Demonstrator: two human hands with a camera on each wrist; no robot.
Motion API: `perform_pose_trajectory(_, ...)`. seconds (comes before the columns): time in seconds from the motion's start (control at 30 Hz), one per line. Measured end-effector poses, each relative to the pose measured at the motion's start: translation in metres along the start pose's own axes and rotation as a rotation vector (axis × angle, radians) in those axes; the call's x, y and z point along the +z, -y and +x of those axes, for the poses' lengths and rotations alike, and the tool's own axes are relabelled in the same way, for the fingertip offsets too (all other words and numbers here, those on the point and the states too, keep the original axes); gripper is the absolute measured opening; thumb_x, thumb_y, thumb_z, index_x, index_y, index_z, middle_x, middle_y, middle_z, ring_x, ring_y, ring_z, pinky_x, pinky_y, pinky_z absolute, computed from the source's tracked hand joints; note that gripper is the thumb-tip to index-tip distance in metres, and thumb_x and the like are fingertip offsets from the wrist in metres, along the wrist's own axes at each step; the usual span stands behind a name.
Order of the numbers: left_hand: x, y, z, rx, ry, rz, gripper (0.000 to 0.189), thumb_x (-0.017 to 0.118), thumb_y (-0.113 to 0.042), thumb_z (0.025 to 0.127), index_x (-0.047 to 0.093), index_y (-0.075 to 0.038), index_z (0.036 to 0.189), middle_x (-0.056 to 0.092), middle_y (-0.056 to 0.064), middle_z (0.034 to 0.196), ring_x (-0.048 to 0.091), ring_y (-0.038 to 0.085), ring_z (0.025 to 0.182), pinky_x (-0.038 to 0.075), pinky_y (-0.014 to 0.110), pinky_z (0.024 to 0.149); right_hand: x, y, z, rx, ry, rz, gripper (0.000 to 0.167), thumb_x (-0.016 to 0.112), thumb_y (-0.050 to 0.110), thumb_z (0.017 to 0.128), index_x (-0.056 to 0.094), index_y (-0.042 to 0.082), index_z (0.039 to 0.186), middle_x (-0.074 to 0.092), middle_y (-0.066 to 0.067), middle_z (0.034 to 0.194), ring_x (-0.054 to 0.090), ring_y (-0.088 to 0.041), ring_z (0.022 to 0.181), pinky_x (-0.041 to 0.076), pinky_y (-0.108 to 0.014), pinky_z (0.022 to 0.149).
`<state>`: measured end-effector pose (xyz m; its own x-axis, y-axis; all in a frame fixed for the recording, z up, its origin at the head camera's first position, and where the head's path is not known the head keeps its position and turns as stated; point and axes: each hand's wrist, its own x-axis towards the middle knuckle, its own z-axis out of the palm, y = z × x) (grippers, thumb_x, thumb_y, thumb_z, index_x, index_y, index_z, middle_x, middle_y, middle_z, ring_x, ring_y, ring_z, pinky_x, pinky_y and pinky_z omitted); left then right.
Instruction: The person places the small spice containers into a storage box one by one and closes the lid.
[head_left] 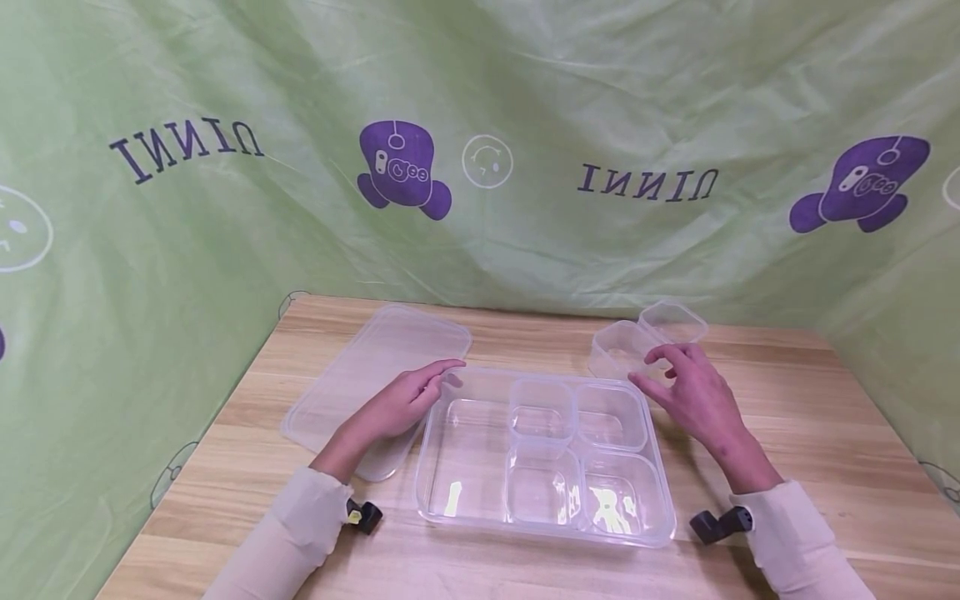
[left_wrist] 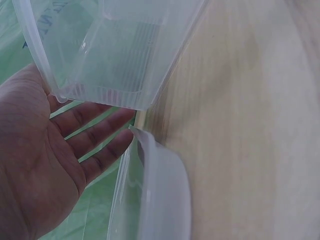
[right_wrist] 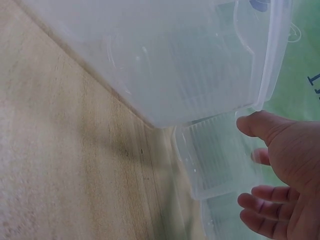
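Observation:
A large clear plastic food container (head_left: 468, 450) stands on the table, with several small clear boxes (head_left: 542, 412) fitted in its right part. My left hand (head_left: 408, 400) rests at its back left corner, fingers fairly straight and spread behind the wall in the left wrist view; the thumb's hold on the rim is hard to make out. Close to the back right corner is my right hand (head_left: 697, 396), its fingers loosely bent with nothing between them. Just beyond it, two more small clear boxes (right_wrist: 220, 155) stand behind the large container.
A clear flat lid (head_left: 360, 375) lies on the wooden table (head_left: 810, 433) left of the container, partly under my left forearm. Green printed cloth (head_left: 525, 250) hangs behind the table's back edge and along the sides.

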<state>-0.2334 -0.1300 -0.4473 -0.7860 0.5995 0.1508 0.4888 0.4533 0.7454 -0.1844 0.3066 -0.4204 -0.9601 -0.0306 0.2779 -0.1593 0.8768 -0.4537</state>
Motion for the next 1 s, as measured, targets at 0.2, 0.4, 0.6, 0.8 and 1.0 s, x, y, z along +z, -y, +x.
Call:
perform_pose_trajectory(0.2, 0.0008, -0.0003, -0.0006, -0.007, 0.0, -0.007, 0.045, 0.036, -0.009, 0.107, 0.052, -0.013, 0.15, 0.071, 0.007, 0.121, 0.062, 0.025, 0.12, 0.048, 0.047, 0.1, -0.0012, 0.001, -0.0008, -0.014, -0.014, 0.001, 0.037, 0.079, 0.038, 0.092, 0.066, 0.009, 0.112, 0.053, -0.023, 0.124, 0.067, -0.041, 0.096, 0.05, -0.06, 0.071)
perform_pose_trajectory(0.4, 0.0011, -0.0014, -0.0004, -0.012, -0.002, -0.012, 0.045, 0.036, -0.009, 0.107, 0.052, -0.011, 0.15, 0.071, 0.008, 0.121, 0.063, 0.024, 0.118, 0.048, 0.046, 0.097, -0.0023, 0.0019, -0.0006, -0.029, -0.033, 0.013, 0.036, 0.077, 0.037, 0.094, 0.066, 0.009, 0.114, 0.054, -0.023, 0.123, 0.068, -0.042, 0.096, 0.05, -0.061, 0.074)
perform_pose_trajectory(0.6, 0.0013, -0.0026, -0.0005, -0.012, -0.011, -0.008, 0.047, 0.035, -0.007, 0.105, 0.053, -0.009, 0.149, 0.071, 0.008, 0.12, 0.064, 0.027, 0.109, 0.047, 0.045, 0.092, -0.0029, 0.0027, 0.0001, -0.054, -0.064, 0.018, 0.036, 0.075, 0.036, 0.096, 0.066, 0.009, 0.117, 0.056, -0.023, 0.123, 0.069, -0.041, 0.096, 0.05, -0.061, 0.076)
perform_pose_trajectory(0.8, 0.001, -0.0024, -0.0007, -0.008, -0.014, -0.006, 0.048, 0.035, -0.006, 0.104, 0.053, -0.009, 0.148, 0.071, 0.009, 0.12, 0.064, 0.027, 0.109, 0.047, 0.045, 0.093, -0.0037, 0.0057, 0.0006, -0.081, -0.084, 0.018, 0.036, 0.076, 0.036, 0.095, 0.067, 0.009, 0.118, 0.058, -0.021, 0.123, 0.07, -0.04, 0.094, 0.051, -0.061, 0.075)
perform_pose_trajectory(1.0, -0.0001, -0.0033, 0.0, -0.018, -0.01, -0.001, 0.048, 0.035, -0.007, 0.105, 0.053, -0.01, 0.149, 0.071, 0.006, 0.121, 0.062, 0.024, 0.105, 0.046, 0.044, 0.094, -0.0051, 0.0089, 0.0028, -0.107, -0.108, 0.01, 0.035, 0.078, 0.033, 0.094, 0.067, 0.008, 0.116, 0.059, -0.021, 0.124, 0.07, -0.04, 0.093, 0.052, -0.06, 0.073)
